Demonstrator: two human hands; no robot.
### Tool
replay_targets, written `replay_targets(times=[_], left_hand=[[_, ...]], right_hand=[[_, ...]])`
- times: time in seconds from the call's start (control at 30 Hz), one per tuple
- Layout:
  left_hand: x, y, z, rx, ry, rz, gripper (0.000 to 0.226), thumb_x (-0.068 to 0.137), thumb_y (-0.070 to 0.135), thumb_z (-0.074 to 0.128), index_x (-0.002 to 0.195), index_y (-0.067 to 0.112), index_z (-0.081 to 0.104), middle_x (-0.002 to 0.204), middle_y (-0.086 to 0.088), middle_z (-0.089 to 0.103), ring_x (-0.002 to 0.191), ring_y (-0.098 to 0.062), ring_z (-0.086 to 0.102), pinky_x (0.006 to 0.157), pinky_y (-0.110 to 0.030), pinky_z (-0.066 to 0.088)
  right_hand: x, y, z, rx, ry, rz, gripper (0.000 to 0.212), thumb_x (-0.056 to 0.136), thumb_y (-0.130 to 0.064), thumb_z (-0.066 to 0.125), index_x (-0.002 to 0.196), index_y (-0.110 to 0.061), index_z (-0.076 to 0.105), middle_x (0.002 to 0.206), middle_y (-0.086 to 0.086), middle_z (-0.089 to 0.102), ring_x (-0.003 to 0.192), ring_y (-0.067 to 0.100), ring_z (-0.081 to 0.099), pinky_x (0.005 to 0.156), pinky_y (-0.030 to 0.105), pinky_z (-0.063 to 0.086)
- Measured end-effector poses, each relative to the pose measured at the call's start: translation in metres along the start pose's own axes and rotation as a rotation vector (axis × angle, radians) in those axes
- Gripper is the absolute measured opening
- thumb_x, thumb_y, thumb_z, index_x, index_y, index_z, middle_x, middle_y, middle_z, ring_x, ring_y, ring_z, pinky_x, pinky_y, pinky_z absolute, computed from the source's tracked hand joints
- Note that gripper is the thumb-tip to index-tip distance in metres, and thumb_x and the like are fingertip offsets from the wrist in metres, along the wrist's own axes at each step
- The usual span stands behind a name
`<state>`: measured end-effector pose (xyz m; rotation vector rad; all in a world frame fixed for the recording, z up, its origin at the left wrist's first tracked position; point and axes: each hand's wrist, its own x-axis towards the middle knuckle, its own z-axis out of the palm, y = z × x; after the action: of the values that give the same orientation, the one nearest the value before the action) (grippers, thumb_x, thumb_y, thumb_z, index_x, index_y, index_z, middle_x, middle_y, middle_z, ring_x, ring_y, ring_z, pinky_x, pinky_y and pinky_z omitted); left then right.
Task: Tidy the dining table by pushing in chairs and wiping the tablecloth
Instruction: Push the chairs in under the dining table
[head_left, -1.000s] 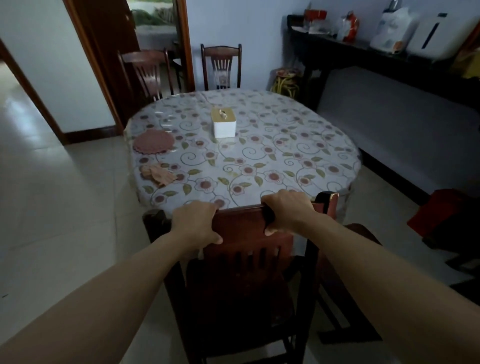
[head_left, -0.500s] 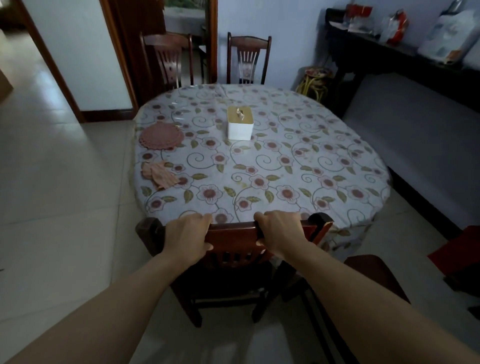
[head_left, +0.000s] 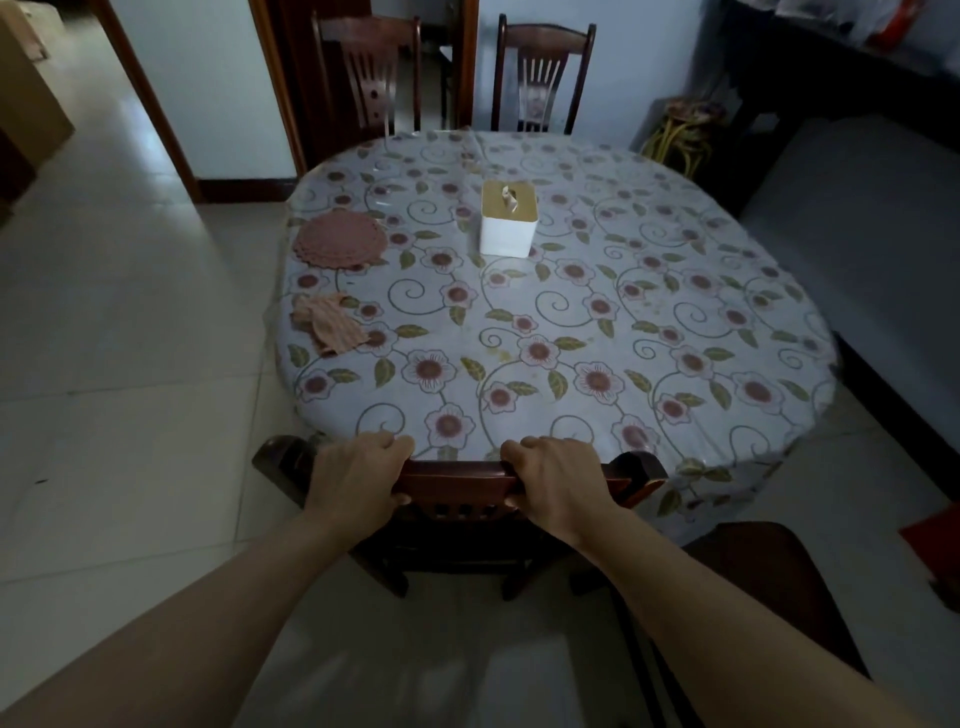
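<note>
Pushed farther under since before, your dark wooden chair (head_left: 457, 480) faces the floral tablecloth (head_left: 571, 322), top rail crosswise, gripped by your left hand (head_left: 353, 478) and right hand (head_left: 558, 480).

chair (head_left: 457, 475): dark glossy wood | tablecloth (head_left: 597, 322): shiny plastic | floor (head_left: 130, 312): glossy tile

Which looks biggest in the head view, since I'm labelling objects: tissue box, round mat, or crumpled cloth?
Largest to smallest as they appear:
1. round mat
2. crumpled cloth and tissue box: these look alike in area, and the cloth lies nearer the camera, so I won't rank them.
</note>
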<state>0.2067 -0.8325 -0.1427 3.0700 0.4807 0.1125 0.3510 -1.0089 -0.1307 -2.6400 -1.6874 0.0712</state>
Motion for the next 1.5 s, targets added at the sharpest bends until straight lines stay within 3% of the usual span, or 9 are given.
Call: replay_targets(times=[0.17,0.37,0.67,0.73,0.8,0.87,0.93,1.13,1.5], left_hand=[[-0.008,-0.003,0.002,0.009,0.028,0.026,0.051,0.036,0.027,0.091,0.073,0.010,0.061,0.062,-0.006,0.061,0.051,-0.027,0.059,0.039,-0.028,0.045],[0.007,-0.002,0.004,-0.029,0.034,0.003,0.051,0.034,0.023,0.091,0.071,0.007,0.061,0.061,-0.008,0.060,0.050,-0.027,0.058,0.040,-0.028,0.046],[0.010,0.000,0.009,0.037,0.055,0.000,0.053,0.039,0.029,0.091,0.077,0.009,0.060,0.066,-0.008,0.061,0.055,-0.027,0.058,0.044,-0.027,0.039],[0.011,0.004,0.007,0.040,0.010,-0.050,0.049,0.054,0.033,0.085,0.089,0.012,0.058,0.078,-0.007,0.061,0.068,-0.026,0.059,0.052,-0.031,0.042],[0.013,0.006,0.005,0.029,-0.063,-0.115,0.051,0.067,0.038,0.075,0.105,0.016,0.049,0.098,-0.006,0.059,0.088,-0.025,0.055,0.066,-0.036,0.047],[0.013,0.008,-0.001,-0.029,-0.150,-0.137,0.068,0.066,0.043,0.074,0.120,0.020,0.039,0.116,-0.007,0.051,0.106,-0.026,0.049,0.084,-0.041,0.045],[0.013,0.014,-0.007,-0.114,-0.205,-0.135,0.082,0.065,0.047,0.073,0.130,0.021,0.031,0.133,-0.008,0.041,0.120,-0.028,0.040,0.099,-0.044,0.036],[0.000,0.064,-0.039,-0.216,-0.088,0.033,0.071,0.074,0.045,0.067,0.130,0.020,0.033,0.131,-0.007,0.043,0.119,-0.026,0.041,0.102,-0.043,0.033],[-0.026,0.229,-0.074,-0.342,-0.267,0.379,0.068,0.078,0.045,0.063,0.133,0.018,0.033,0.132,-0.008,0.047,0.120,-0.028,0.044,0.098,-0.045,0.039]], right_hand=[[-0.016,0.009,0.013,0.002,-0.019,0.121,0.032,0.084,-0.029,0.059,0.110,-0.024,0.040,0.084,0.000,0.059,0.060,0.021,0.041,0.053,0.029,0.025],[-0.005,0.016,0.011,0.026,0.014,0.131,0.021,0.081,-0.025,0.062,0.098,-0.021,0.050,0.084,0.001,0.065,0.071,0.024,0.059,0.055,0.028,0.030],[-0.002,0.014,0.014,-0.055,-0.013,0.192,0.027,0.078,-0.017,0.068,0.094,-0.018,0.046,0.086,0.003,0.059,0.072,0.024,0.051,0.058,0.031,0.032],[-0.002,0.013,0.011,-0.072,-0.049,0.218,0.031,0.080,-0.019,0.067,0.101,-0.017,0.043,0.093,0.005,0.057,0.080,0.024,0.053,0.066,0.034,0.037],[-0.001,0.012,0.006,-0.059,-0.126,0.232,0.051,0.080,-0.027,0.068,0.120,-0.017,0.038,0.111,0.009,0.054,0.101,0.028,0.053,0.088,0.040,0.040],[-0.004,0.009,-0.005,-0.018,-0.199,0.255,0.085,0.074,-0.040,0.072,0.139,-0.018,0.023,0.132,0.013,0.041,0.123,0.032,0.041,0.108,0.049,0.026],[-0.011,0.006,-0.015,0.017,-0.190,0.284,0.099,0.072,-0.048,0.072,0.145,-0.019,0.013,0.144,0.014,0.029,0.134,0.033,0.029,0.113,0.051,0.018],[-0.084,-0.003,-0.038,0.125,-0.060,0.453,0.088,0.077,-0.048,0.065,0.145,-0.020,0.017,0.149,0.011,0.022,0.137,0.030,0.022,0.111,0.046,0.023],[-0.268,0.020,-0.073,0.182,0.064,0.821,0.082,0.079,-0.042,0.067,0.144,-0.021,0.021,0.147,0.007,0.027,0.135,0.026,0.026,0.109,0.041,0.026]])
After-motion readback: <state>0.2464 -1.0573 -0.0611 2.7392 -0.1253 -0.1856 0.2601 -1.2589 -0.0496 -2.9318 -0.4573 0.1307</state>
